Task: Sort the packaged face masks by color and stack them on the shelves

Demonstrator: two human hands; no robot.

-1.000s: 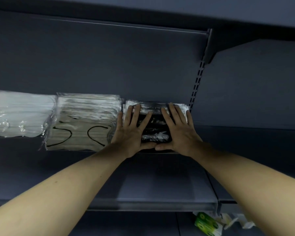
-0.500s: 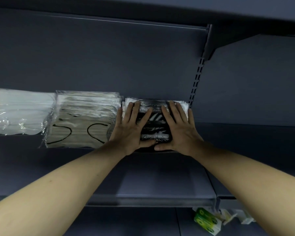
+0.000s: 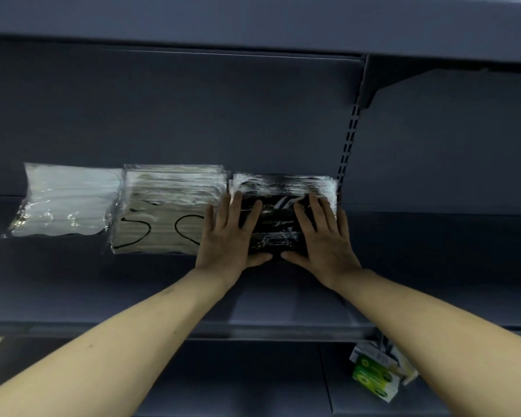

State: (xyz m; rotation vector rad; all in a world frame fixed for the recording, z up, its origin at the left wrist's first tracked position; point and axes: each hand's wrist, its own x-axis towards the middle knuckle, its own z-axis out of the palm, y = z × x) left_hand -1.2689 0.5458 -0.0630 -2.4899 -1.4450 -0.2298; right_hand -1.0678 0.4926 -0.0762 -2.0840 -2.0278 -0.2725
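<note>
Three stacks of packaged face masks lie side by side on the dark grey shelf (image 3: 283,305). The white stack (image 3: 63,203) is at the left, the beige stack (image 3: 163,215) with black ear loops in the middle, and the black stack (image 3: 275,224) at the right. My left hand (image 3: 227,236) lies flat on the left part of the black stack with straight fingers, its edge against the beige stack. My right hand (image 3: 321,236) lies flat on the right part. Both thumbs touch the stack's front edge.
A slotted upright (image 3: 348,145) stands just right of the black stack, with another shelf bay beyond it. An upper shelf (image 3: 253,22) hangs overhead. Green and white boxes (image 3: 376,374) sit low at the right, below the shelf's front lip.
Both hands stay flat on the black stack with hardly any shift. The view has moved slightly.
</note>
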